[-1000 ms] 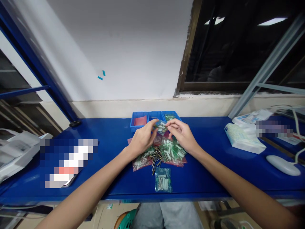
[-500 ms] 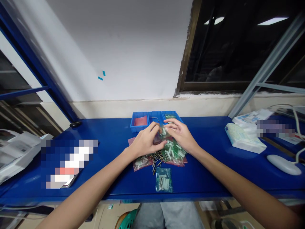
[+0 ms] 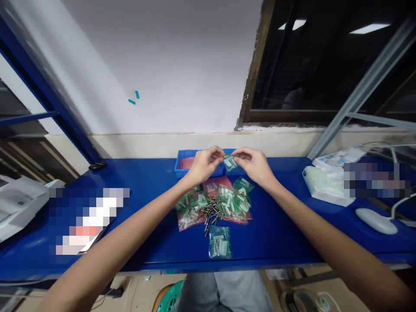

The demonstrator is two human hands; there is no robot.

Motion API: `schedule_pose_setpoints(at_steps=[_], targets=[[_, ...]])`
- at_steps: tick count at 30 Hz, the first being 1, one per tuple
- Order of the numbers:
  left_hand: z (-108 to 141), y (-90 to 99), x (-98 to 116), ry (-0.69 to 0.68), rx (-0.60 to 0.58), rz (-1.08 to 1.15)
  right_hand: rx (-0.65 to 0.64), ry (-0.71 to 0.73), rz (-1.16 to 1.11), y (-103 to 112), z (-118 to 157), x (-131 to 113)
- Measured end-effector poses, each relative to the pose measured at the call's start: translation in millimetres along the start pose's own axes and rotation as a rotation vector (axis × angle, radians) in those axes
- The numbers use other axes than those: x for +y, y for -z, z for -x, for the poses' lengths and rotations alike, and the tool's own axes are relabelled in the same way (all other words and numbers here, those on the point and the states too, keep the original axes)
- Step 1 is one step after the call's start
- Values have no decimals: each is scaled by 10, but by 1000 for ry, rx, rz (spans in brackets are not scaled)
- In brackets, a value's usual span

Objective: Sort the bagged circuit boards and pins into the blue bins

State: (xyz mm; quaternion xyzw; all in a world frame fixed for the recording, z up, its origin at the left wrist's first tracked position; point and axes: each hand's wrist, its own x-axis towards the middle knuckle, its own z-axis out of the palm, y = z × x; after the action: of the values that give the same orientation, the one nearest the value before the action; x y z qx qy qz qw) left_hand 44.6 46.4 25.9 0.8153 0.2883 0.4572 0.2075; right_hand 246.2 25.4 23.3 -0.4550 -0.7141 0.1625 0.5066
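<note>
A small green-tinted plastic bag point(image 3: 230, 163) with pale pieces inside hangs between my hands, in front of the blue bins. My left hand point(image 3: 205, 164) is closed in a pinch at its left upper edge, and my right hand point(image 3: 255, 167) pinches the right upper edge. Below my hands lies a pile of green-tinted bags point(image 3: 229, 201) and pink-tinted bags point(image 3: 191, 221) of pale pieces. Loose metal screw-like pieces point(image 3: 212, 210) are heaped among them. One filled bluish bag point(image 3: 220, 242) lies by itself near the table's front edge.
Blue plastic bins point(image 3: 178, 169), one with pink bags, stand at the back of the blue table point(image 3: 279, 242). A phone-like object lies blurred at left. At right are a tissue pack point(image 3: 326, 186) and a white computer mouse point(image 3: 376, 221).
Both hands have risen from the pile toward the bins, the green-tinted bag between them. More of the pile now shows. The view has shifted slightly.
</note>
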Motion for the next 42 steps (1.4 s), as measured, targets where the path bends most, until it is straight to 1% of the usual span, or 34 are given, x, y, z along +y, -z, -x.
schedule_pose_setpoints(at_steps=[2,4,7,8,10,12,15,17,19,20,21,22,23,25,28,30,33,35,39,42], targets=[[-250,-58,-68,16,8,-1,50,-26,95,59,-186,106],[-447,-128,-156,25,-34,-83,66,-83,177,75,-346,218],[-596,-225,-296,65,-117,-223,-44,-113,400,23,-477,375],[-609,-243,-332,78,-125,-265,-80,-107,464,-7,-489,420],[-597,-242,-373,92,-107,-336,-118,-86,537,-65,-474,495],[-554,-185,-360,85,-63,-375,-141,-69,564,-98,-427,537],[-440,-22,-247,43,-30,-371,-145,-4,607,-71,-325,500],[-320,100,-137,-3,-36,-353,-98,67,620,-16,-227,390],[-159,203,-33,-43,-46,-350,-57,126,579,36,-99,225],[-67,245,9,-61,-42,-364,-77,146,538,52,-27,133],[28,279,42,-83,-46,-377,-150,163,479,58,46,43],[123,307,64,-103,-51,-384,-263,165,425,53,116,-39],[214,330,76,-120,-58,-392,-355,163,406,37,179,-108],[375,369,73,-157,-93,-411,-484,163,432,-21,269,-200],[539,412,26,-192,-177,-465,-595,152,531,-138,319,-241],[598,425,-10,-193,-226,-529,-637,127,588,-209,326,-236],[638,411,-30,-187,-299,-630,-623,102,636,-279,352,-203],[652,382,-17,-193,-341,-671,-594,109,614,-301,380,-166],[676,324,27,-213,-361,-725,-527,123,484,-310,388,-100],[687,312,25,-217,-362,-744,-485,62,325,-313,344,-102]])
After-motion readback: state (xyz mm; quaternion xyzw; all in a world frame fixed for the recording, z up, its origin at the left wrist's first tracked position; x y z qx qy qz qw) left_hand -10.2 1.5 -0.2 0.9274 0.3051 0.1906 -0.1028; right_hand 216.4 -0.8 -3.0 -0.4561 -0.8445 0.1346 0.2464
